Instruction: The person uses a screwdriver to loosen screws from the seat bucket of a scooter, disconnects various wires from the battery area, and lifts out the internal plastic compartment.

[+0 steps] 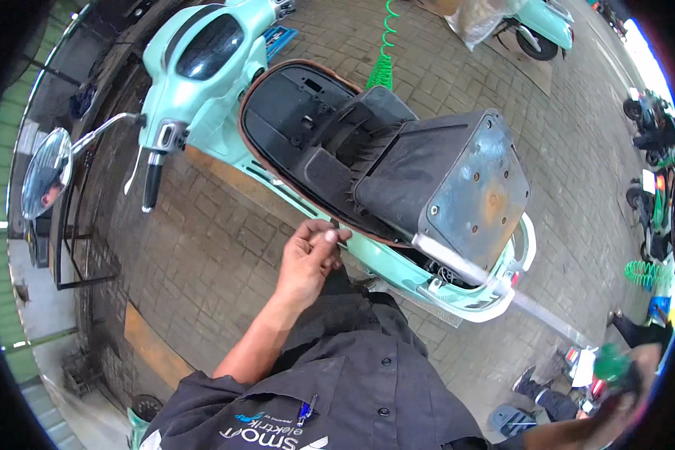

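Note:
My left hand (307, 259) is closed, thumb against curled fingers, at the near side of a mint-green scooter (390, 266). A small dark thing shows at its fingertips, too small to name. Far to the right, my right hand (641, 379) is smeared by motion around the green handle (611, 363) of a long silvery rod-like tool (551, 315). The blurred rod stretches toward the scooter's tail. On the scooter sits a black shell with a brown rim (251, 142). A black plastic box (420, 161) lies tilted there, its rusty metal plate (491, 199) facing right.
The handlebar grip (152, 182) and round mirror (47, 172) stick out at left. A white grab rail (495, 307) curves round the tail. Beyond hangs a green coiled hose (382, 71). Another scooter (540, 34) stands far off. A person's leg and shoe (532, 382) show at lower right.

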The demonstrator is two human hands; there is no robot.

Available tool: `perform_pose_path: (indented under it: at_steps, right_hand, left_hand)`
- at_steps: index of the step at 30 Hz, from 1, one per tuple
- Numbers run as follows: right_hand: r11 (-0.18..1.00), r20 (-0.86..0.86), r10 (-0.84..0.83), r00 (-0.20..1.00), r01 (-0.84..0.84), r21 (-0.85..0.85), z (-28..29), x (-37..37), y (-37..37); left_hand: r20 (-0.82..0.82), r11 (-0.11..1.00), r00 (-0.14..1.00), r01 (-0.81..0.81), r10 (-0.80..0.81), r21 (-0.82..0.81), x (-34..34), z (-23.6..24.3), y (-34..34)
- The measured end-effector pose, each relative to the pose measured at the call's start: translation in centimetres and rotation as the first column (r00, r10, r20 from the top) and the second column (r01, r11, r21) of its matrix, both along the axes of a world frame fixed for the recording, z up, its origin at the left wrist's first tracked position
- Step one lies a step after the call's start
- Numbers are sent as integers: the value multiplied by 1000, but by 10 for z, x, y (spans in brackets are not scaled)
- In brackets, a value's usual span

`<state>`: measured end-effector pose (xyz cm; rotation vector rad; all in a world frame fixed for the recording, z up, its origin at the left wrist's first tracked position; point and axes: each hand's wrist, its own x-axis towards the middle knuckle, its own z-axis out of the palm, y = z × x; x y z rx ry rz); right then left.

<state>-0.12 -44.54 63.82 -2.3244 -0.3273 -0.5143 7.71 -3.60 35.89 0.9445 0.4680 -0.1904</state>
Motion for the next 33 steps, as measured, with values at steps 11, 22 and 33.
perform_pose_path:
  at_steps: [11, 22, 33]
  right_hand:
    - [963, -322, -256, 912, 269, -7, -92, -65, 57]
    - [933, -298, -355, 886, 356, -54, -91, -64, 112]
    - [909, -264, -338, 903, 240, -342, -78, -69, 166]
  left_hand:
    - [-25, 901, 969, 218, -245, -374, -13, -10, -34]
    - [101, 828, 896, 438, -432, -350, 11, -15, -14]
    - [15, 649, 649, 761, -761, 1, 45, -27, 31]
